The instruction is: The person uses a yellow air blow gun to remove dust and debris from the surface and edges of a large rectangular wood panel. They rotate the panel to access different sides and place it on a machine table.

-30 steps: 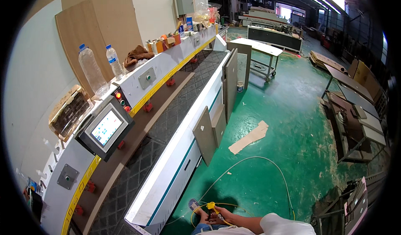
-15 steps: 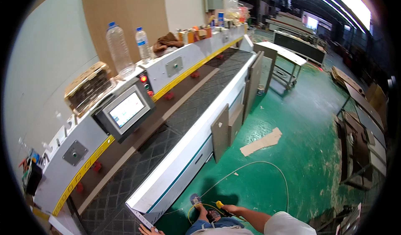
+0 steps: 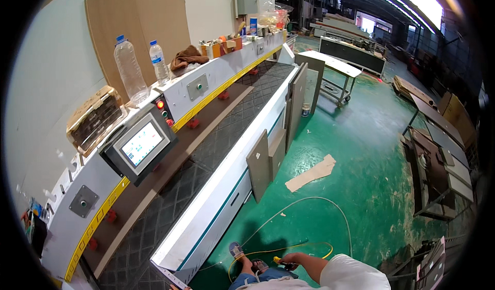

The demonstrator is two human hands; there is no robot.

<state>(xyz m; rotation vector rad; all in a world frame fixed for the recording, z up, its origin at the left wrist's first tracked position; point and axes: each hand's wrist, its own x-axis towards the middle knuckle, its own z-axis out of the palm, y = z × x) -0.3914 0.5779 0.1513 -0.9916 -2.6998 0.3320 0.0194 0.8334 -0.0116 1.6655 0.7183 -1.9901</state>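
At the lower edge, only a few fingertips of my left hand [image 3: 175, 287] show, resting apart by the near corner of the white machine beam [image 3: 167, 256]; the rest of that hand is out of the picture. My right hand [image 3: 291, 260] is closed round a small yellow tool [image 3: 278, 260], held low in front of my body above the green floor. A thin yellow hose [image 3: 309, 244] loops near this hand and past my feet. The tool's exact kind is too small to make out.
A long machine with a dark bed [image 3: 206, 158] and a lit control screen [image 3: 139, 143] runs along the left. Boards [image 3: 259, 166] lean on its side. A pale hose [image 3: 337, 205] and a torn cardboard piece [image 3: 311, 173] lie on the floor. A wheeled table [image 3: 330, 63] stands beyond.
The view has shifted slightly, and the scene sits further left. My left hand has dropped mostly out of the picture. My right hand still holds the yellow tool; more yellow hose shows beside it.
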